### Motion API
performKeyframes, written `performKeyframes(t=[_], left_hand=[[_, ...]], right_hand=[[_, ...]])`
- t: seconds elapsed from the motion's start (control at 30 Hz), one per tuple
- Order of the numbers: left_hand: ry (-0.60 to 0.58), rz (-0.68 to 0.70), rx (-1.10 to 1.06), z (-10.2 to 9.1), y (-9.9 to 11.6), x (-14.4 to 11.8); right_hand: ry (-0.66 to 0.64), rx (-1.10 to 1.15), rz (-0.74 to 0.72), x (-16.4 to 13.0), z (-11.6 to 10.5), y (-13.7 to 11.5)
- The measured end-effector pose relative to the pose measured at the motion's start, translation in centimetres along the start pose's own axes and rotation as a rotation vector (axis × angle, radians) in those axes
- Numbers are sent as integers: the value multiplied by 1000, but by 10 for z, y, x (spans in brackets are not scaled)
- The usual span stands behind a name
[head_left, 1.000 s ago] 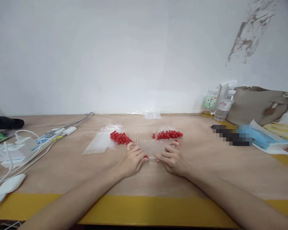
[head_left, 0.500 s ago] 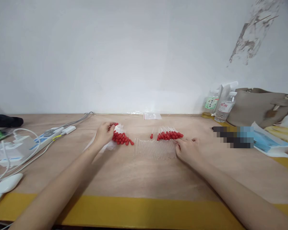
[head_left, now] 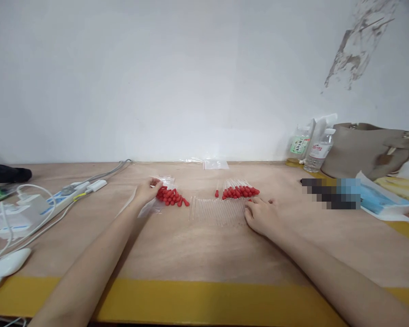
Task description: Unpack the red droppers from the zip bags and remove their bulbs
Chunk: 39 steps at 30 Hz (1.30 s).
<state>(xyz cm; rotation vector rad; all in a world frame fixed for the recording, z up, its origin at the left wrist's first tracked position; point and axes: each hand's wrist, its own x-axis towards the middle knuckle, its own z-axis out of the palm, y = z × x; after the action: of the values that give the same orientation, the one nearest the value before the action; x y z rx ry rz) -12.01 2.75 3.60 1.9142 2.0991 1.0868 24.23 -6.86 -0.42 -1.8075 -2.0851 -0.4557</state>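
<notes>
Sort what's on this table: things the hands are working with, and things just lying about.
In use: left hand at the red caps; right hand at the clear tubes; capped tubes; plastic bags.

Lying about: power strip, bottles, bag, mouse.

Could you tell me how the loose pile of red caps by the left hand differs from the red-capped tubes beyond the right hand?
The loose red caps lie in a jumbled heap with no tubes, touched by the left hand. The capped tubes lie side by side, clear stems pointing toward the wall, just beyond the right hand. The loose caps sit beside clear bags; the capped tubes behind bare clear tubes. Both share the same red.
</notes>
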Motion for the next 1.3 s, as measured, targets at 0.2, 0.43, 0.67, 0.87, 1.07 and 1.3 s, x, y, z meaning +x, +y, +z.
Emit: performKeyframes(t=[0.2, 0.43, 0.67, 0.87, 1.07, 1.3], left_hand=[[36, 76, 65, -4, 21, 1], [-133, 319, 184, 41, 91, -11], [-300, 324, 306, 100, 149, -26], [-263, 219, 336, 111, 154, -28], [-153, 441, 283, 57, 117, -60], [-37, 872, 180, 24, 69, -118]], right_hand=[[43, 22, 12, 1, -3, -1], [99, 42, 24, 1, -3, -1], [133, 62, 13, 1, -3, -1], [180, 115, 16, 1, -2, 2], [302, 321, -159, 4, 3, 0], [300, 373, -492, -1, -1, -25]])
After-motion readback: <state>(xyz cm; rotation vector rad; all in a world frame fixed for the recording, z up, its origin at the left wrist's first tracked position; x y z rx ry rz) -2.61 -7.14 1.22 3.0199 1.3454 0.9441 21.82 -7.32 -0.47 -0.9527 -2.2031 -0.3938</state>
